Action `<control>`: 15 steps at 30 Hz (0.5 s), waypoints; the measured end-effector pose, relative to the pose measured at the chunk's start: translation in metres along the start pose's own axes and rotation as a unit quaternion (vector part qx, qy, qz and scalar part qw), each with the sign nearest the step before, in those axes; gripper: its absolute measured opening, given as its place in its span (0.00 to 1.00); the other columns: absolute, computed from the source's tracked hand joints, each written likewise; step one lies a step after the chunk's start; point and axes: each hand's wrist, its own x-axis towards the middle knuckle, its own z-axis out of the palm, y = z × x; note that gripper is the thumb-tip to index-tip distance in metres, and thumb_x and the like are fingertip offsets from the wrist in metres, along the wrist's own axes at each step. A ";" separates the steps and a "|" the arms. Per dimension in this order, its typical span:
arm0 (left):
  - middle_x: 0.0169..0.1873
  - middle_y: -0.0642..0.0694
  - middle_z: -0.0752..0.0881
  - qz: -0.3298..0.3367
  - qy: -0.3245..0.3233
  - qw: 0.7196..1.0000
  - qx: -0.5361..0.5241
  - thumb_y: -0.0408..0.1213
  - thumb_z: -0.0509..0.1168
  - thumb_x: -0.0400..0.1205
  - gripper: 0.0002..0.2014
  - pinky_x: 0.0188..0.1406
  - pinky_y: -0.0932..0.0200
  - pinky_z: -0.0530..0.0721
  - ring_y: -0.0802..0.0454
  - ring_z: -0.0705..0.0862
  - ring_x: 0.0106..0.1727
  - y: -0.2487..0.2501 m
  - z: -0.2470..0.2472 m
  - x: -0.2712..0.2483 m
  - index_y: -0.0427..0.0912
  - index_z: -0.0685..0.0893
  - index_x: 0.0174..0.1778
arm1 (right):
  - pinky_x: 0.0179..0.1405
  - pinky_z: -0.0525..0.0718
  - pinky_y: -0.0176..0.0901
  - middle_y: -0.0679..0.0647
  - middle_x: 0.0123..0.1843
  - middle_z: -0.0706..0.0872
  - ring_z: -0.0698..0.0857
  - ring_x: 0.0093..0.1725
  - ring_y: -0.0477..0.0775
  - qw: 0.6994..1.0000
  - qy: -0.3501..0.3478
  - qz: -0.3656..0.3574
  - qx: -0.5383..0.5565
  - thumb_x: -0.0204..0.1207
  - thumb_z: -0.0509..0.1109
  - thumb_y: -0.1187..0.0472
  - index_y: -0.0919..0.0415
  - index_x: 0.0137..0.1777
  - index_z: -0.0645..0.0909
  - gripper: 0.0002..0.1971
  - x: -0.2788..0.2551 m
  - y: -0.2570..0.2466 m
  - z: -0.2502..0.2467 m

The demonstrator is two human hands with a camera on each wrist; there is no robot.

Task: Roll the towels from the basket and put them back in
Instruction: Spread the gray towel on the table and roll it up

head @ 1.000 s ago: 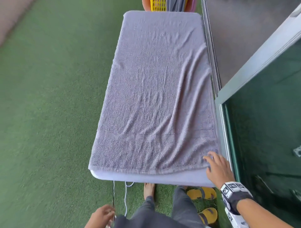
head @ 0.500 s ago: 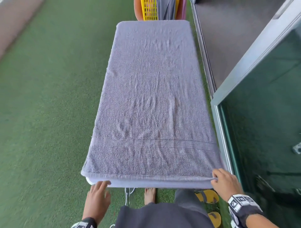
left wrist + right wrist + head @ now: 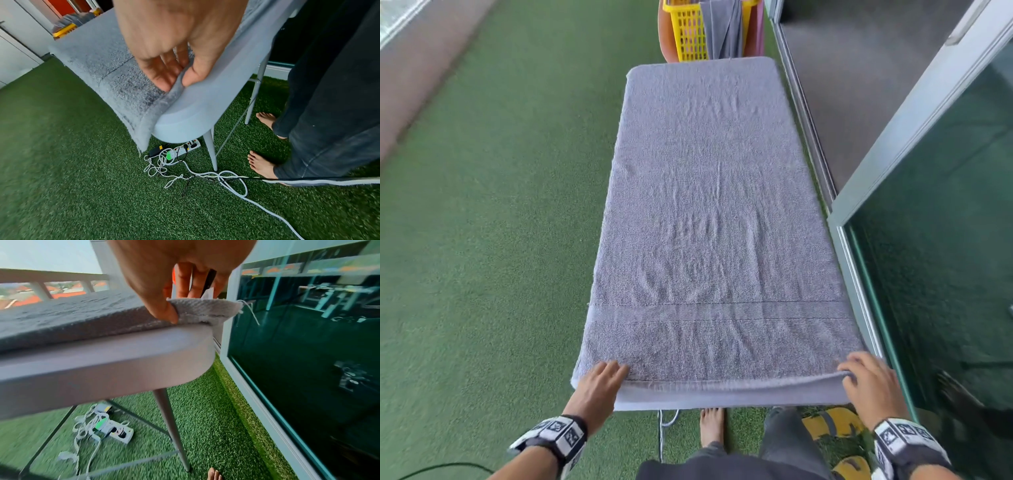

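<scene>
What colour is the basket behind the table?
Yellow. The basket shows best in the head view, with a grey towel hanging from it.

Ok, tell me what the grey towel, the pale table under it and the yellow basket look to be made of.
Grey towel: looped terry cloth, probably cotton; nubby matte pile, with a flat woven band near the end.
Pale table: smooth matte top with a rounded edge, likely moulded plastic; its legs look like metal tube.
Yellow basket: glossy lattice wall, most likely plastic.

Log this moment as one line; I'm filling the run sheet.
step: start roll | towel: flat on table | left hand: pinches near corner | right hand: pinches near corner | basket: far end
</scene>
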 end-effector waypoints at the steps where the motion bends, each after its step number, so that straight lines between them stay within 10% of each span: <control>1: 0.40 0.51 0.84 -0.009 0.003 1.000 0.003 0.15 0.74 0.55 0.31 0.31 0.67 0.85 0.57 0.80 0.36 0.001 0.001 0.001 0.42 0.84 0.54 | 0.54 0.79 0.57 0.51 0.47 0.86 0.82 0.47 0.56 1.000 0.014 0.012 -0.006 0.59 0.81 0.72 0.55 0.37 0.88 0.12 0.001 0.002 -0.001; 10: 0.31 0.52 0.78 -0.033 0.030 0.999 0.030 0.31 0.49 0.73 0.15 0.32 0.57 0.77 0.53 0.73 0.29 0.013 -0.016 0.004 0.47 0.80 0.40 | 0.46 0.63 0.48 0.43 0.31 0.77 0.77 0.38 0.53 0.999 0.024 0.001 -0.037 0.63 0.73 0.68 0.50 0.27 0.78 0.13 -0.002 0.002 -0.008; 15: 0.34 0.52 0.78 -0.044 0.047 0.998 0.019 0.18 0.68 0.66 0.18 0.30 0.63 0.78 0.57 0.72 0.31 0.015 -0.006 0.001 0.45 0.81 0.43 | 0.47 0.59 0.46 0.41 0.31 0.77 0.73 0.38 0.48 0.998 -0.021 0.013 -0.062 0.70 0.71 0.64 0.45 0.28 0.74 0.15 -0.002 0.002 -0.001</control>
